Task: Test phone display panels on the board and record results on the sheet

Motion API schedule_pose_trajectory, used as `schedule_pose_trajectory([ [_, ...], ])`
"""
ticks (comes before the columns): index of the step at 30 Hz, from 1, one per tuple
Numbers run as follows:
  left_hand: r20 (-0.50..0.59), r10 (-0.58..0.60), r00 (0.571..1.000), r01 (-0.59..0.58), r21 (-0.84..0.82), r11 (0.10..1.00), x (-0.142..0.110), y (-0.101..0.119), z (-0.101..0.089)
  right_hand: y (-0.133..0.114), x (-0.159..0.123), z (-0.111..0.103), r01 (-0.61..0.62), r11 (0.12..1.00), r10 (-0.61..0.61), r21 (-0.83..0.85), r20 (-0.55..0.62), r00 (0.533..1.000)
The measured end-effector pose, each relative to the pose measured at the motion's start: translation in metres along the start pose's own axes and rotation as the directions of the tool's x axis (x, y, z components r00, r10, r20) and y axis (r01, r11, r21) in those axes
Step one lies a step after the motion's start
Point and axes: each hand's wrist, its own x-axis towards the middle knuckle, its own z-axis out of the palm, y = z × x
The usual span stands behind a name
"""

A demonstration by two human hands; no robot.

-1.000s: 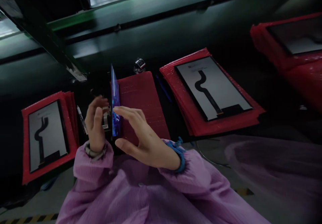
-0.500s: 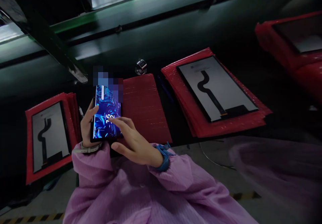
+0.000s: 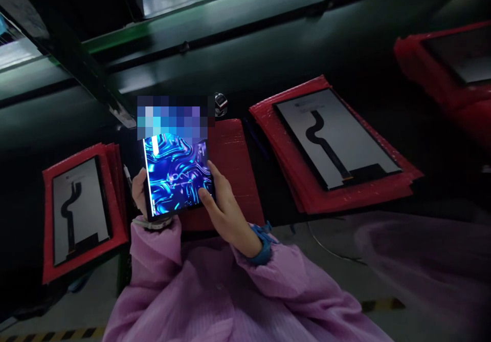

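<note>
I hold a lit display panel (image 3: 174,175) showing a blue swirling picture, its face turned up toward me. My left hand (image 3: 139,194) grips its left edge from behind. My right hand (image 3: 226,210) holds its right lower edge, thumb on the screen. The panel hovers over a red bubble-wrap sheet (image 3: 233,168) on the dark bench. The top of the panel is blurred out.
A stack of red sheets with a grey panel and black flex cable (image 3: 79,209) lies at the left. A similar stack with a panel (image 3: 337,145) lies at the right, another (image 3: 452,65) at the far right. A small metal object (image 3: 221,103) sits behind. A pen (image 3: 126,173) lies left of my hand.
The panel has turned from edge-on to face-up toward me. Both hands shifted with it, the right hand moving to its right edge.
</note>
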Motion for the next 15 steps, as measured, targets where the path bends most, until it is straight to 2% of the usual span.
schedule_pose_trajectory([
  [5,0.08,-0.097,0.992,0.112,-0.196,0.974,-0.01,0.002,0.019,0.0,-0.002,-0.003,0.025,0.985,-0.033,-0.17,-0.048,0.998],
  [9,0.038,-0.176,0.984,0.179,-0.286,0.941,-0.013,0.003,0.019,0.001,-0.004,0.005,0.014,0.938,-0.051,-0.347,-0.099,0.994],
  [12,0.041,-0.228,0.973,0.229,-0.316,0.921,-0.014,0.003,0.018,-0.006,-0.01,0.012,0.126,0.859,-0.196,-0.496,-0.091,0.976],
  [15,0.059,-0.205,0.977,0.213,-0.316,0.925,-0.017,0.0,0.02,-0.014,-0.017,0.012,0.297,0.815,-0.345,-0.498,-0.005,0.938],
])
